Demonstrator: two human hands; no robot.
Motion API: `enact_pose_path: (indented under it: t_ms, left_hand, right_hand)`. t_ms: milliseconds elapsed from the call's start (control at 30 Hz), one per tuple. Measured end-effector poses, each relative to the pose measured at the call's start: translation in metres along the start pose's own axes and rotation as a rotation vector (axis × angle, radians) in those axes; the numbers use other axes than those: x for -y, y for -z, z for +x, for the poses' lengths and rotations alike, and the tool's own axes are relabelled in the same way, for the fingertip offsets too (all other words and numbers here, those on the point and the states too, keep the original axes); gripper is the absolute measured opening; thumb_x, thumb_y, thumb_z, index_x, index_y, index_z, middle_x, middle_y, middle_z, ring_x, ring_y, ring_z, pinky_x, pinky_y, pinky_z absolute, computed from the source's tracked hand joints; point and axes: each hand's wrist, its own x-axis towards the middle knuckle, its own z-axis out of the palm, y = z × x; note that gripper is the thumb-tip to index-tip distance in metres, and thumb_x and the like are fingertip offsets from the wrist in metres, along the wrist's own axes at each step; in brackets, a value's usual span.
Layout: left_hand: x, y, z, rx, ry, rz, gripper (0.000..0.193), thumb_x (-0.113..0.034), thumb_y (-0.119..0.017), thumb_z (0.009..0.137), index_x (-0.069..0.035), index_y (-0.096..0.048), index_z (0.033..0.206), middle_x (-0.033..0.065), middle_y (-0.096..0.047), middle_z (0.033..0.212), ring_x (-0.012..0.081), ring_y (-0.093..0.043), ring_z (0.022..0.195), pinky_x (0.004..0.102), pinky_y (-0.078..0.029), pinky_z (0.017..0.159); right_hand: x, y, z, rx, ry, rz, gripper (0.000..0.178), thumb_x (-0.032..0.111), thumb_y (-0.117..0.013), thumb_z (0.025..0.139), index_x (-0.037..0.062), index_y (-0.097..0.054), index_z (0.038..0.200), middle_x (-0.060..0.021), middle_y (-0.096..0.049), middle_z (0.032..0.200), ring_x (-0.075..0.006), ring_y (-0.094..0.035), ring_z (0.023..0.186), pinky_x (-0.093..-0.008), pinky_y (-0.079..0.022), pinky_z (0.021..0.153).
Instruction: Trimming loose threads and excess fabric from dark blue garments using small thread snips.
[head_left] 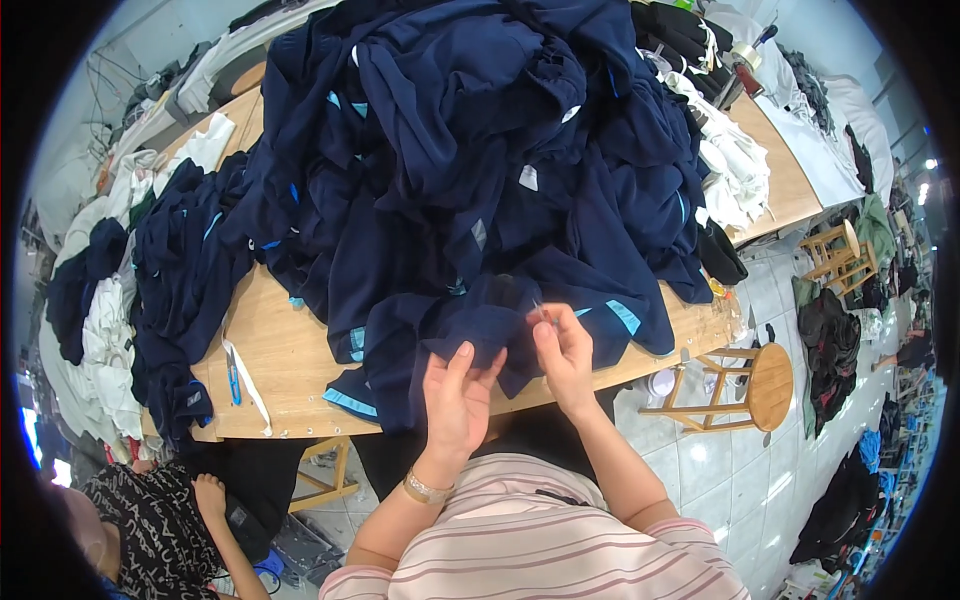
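Observation:
A large heap of navy blue garments (440, 130) with light blue trim covers the wooden table in front of me. At its near edge, my left hand (460, 400) holds up a fold of a navy garment (465, 335), the thumb on top and the fingers partly behind the cloth. Just to the right, my right hand (565, 362) is closed in a pinch around a small thin pointed tool (538, 308), its tip close to the fabric. The tool's exact kind is too small to make out. Light blue trim (622, 316) shows beside this hand.
Blue-handled snips (234, 378) and a white strip (250, 390) lie on the table (285, 375) at left. White cloth (735, 165) and a tape dispenser (742, 80) sit at far right. A wooden stool (770, 388) stands right. Another person's hand (209, 496) is at lower left.

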Motion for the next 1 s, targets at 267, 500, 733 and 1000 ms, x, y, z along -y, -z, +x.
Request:
enact_pose_path:
  t_ms: [267, 500, 733, 1000]
  left_hand:
    - [-0.006, 0.002, -0.006, 0.021, 0.665, -0.315, 0.030, -0.027, -0.062, 0.086, -0.007, -0.053, 0.108, 0.0044, -0.057, 0.100, 0.0151, -0.055, 0.089, 0.0313, -0.053, 0.077]
    - [0.004, -0.003, -0.007, 0.056, 0.002, 0.086, 0.024, -0.020, -0.053, 0.092, 0.001, -0.059, 0.102, 0.0108, -0.062, 0.104, 0.0182, -0.060, 0.096, 0.0342, -0.052, 0.086]
    - [0.019, 0.000, -0.006, 0.044, -0.162, 0.225, 0.012, -0.013, -0.058, 0.089, -0.001, -0.061, 0.090, 0.0046, -0.063, 0.093, 0.0104, -0.059, 0.084, 0.0254, -0.050, 0.077]
    - [0.019, -0.007, -0.008, -0.179, -0.145, 0.539, 0.031, -0.024, -0.057, 0.090, 0.006, -0.066, 0.082, 0.0069, -0.064, 0.081, 0.0122, -0.061, 0.070, 0.0238, -0.048, 0.062]
  right_hand:
    - [0.010, 0.012, 0.004, 0.357, -0.140, 0.143, 0.018, 0.006, -0.065, 0.082, -0.0009, -0.061, 0.098, 0.0033, -0.057, 0.075, -0.0016, -0.050, 0.068, -0.0161, -0.040, 0.063]
    - [0.026, -0.006, -0.011, -0.079, 0.113, -0.316, 0.005, 0.003, -0.064, 0.081, 0.0026, -0.063, 0.086, 0.0089, -0.039, 0.052, 0.0020, -0.031, 0.046, -0.0158, -0.025, 0.042]
    - [0.026, -0.020, -0.020, -0.125, 0.247, -0.464, 0.012, 0.004, -0.068, 0.077, 0.0001, -0.065, 0.087, -0.0028, -0.060, 0.060, -0.0011, -0.043, 0.047, -0.0168, -0.036, 0.044]
    - [0.010, -0.019, -0.017, -0.059, 0.256, -0.496, 0.020, 0.013, -0.063, 0.075, 0.0041, -0.060, 0.093, -0.0124, -0.063, 0.076, -0.0235, -0.064, 0.063, -0.0312, -0.051, 0.056]
